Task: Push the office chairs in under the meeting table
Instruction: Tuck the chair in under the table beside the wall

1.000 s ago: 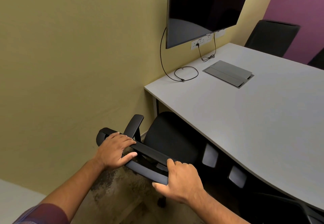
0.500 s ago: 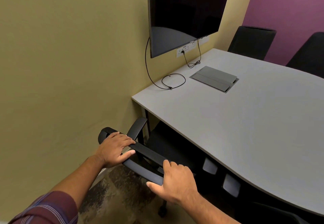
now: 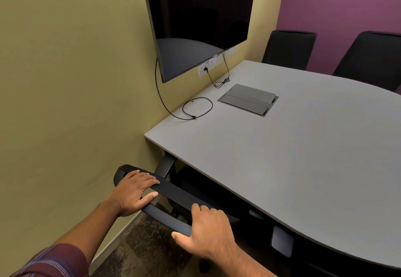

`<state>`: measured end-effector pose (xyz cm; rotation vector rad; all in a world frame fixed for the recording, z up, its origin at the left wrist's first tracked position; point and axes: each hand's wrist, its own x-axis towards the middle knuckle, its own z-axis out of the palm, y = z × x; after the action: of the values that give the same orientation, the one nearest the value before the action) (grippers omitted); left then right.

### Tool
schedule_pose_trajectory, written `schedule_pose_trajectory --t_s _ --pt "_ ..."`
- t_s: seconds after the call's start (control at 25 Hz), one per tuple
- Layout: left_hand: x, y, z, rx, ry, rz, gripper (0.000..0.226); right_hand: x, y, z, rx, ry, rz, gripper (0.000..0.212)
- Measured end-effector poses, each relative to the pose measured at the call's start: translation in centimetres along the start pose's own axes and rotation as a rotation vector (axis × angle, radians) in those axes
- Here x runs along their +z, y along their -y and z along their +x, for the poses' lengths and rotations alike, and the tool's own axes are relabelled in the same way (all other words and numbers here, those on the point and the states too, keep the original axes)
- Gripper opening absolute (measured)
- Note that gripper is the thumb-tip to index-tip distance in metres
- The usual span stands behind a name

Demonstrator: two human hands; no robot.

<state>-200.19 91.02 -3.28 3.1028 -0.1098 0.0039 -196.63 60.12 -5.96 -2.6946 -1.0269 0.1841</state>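
A black office chair (image 3: 173, 194) stands at the near left corner of the grey meeting table (image 3: 293, 157). Its seat is almost wholly hidden under the tabletop, and only the top of the backrest and one armrest (image 3: 165, 166) show. My left hand (image 3: 133, 191) grips the left end of the backrest top. My right hand (image 3: 208, 231) grips the backrest's top edge further right, thumb underneath. Two more black chairs (image 3: 289, 48) (image 3: 373, 57) stand close against the table's far side.
A yellow wall runs close along the chair's left. A dark wall screen (image 3: 199, 16) hangs above the table end, with cables (image 3: 196, 108) looped on the tabletop and a grey cable hatch (image 3: 248, 98). Another chair's armrest (image 3: 282, 242) shows under the near table edge. Speckled carpet (image 3: 143, 246) lies below.
The chair has rolled forward under the table with both hands on its backrest: the seat, plainly visible a second ago, is now mostly hidden. My view has moved closer to the table.
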Motion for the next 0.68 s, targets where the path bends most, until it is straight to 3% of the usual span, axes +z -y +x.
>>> schedule_pose_trajectory --t_s 0.68 --pt "-0.4 5.1 10.4 0.132 0.009 -0.012 0.070 -2.8 -0.9 6.7 0.091 -0.069 -0.023 0.085"
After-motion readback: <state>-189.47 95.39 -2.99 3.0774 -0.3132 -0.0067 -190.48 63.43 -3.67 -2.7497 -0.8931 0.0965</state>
